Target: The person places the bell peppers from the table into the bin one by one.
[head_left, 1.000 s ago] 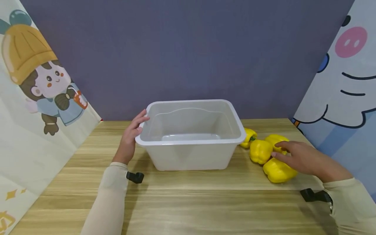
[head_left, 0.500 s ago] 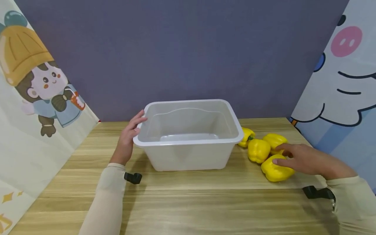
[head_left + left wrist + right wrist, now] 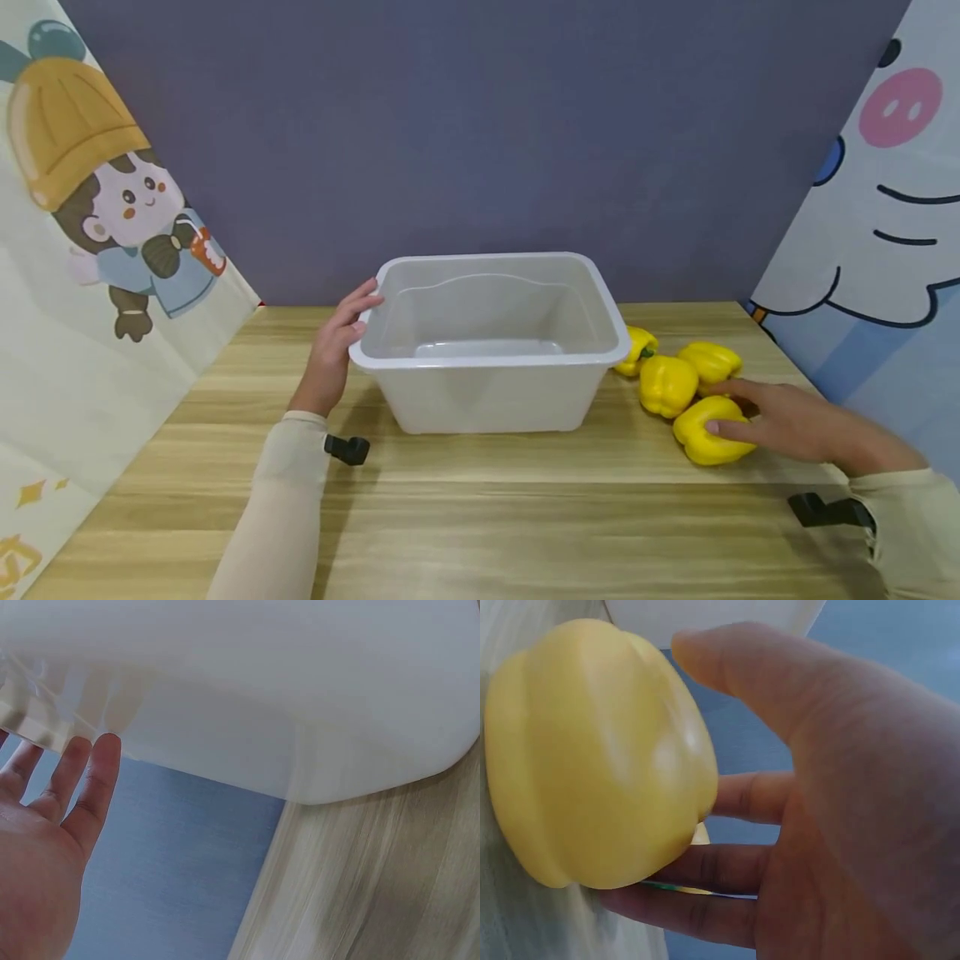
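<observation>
Item: one yellow pepper (image 3: 697, 437), on the table (image 3: 525, 525), lying between the right hand's (image 3: 802, 421) parted thumb and fingers; we cannot tell whether all the fingertips touch it. The wide spread, we judge, suits its bulk.

Item: three more peppers (image 3: 667, 386), clustered beyond those fingertips.

Item: one white bin (image 3: 480, 396), by the left hand (image 3: 327, 358), whose fingers rest apart at its rim, probably to steady it.

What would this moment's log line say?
left hand: touching rim of tub; right hand: around nearest yellow pepper, not lifted; three other peppers: beside tub; tub: empty
</observation>
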Demonstrator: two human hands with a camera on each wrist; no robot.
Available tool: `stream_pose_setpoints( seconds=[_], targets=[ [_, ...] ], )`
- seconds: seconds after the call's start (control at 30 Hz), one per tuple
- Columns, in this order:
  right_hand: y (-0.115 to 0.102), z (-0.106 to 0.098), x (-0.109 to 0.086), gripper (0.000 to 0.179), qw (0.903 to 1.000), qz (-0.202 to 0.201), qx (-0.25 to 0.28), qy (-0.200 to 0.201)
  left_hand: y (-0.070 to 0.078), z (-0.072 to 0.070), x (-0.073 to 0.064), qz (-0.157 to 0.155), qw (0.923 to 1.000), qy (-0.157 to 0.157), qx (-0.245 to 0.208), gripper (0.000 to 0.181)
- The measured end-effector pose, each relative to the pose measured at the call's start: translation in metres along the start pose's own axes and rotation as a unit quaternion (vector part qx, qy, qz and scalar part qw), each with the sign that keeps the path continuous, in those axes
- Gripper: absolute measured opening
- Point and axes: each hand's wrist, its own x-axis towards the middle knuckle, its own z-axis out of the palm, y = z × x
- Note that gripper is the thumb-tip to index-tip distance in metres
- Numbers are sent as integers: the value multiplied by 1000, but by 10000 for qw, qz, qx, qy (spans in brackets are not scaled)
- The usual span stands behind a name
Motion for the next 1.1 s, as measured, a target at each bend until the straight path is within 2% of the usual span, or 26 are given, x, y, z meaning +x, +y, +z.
stream_pose_setpoints(
  seconds=[0.27, 0.6, 0.9, 1.1],
  targets=[
    [4, 6, -2, 73, 9986, -204, 445, -202, -3, 1, 0, -115, 9999, 9, -8, 39],
    [5, 5, -1, 81, 9982, -317, 447, -248, -4, 0, 0, -41, 10000, 68, -32, 39],
    [5, 5, -3, 79, 9967, -388, 663, -276, -2, 1, 0, -74, 9999, 80, -33, 39],
    [7, 6, -4, 76, 9948, -644, 757, -204, -3, 0, 0, -121, 9999, 109, -25, 39]
  ],
)
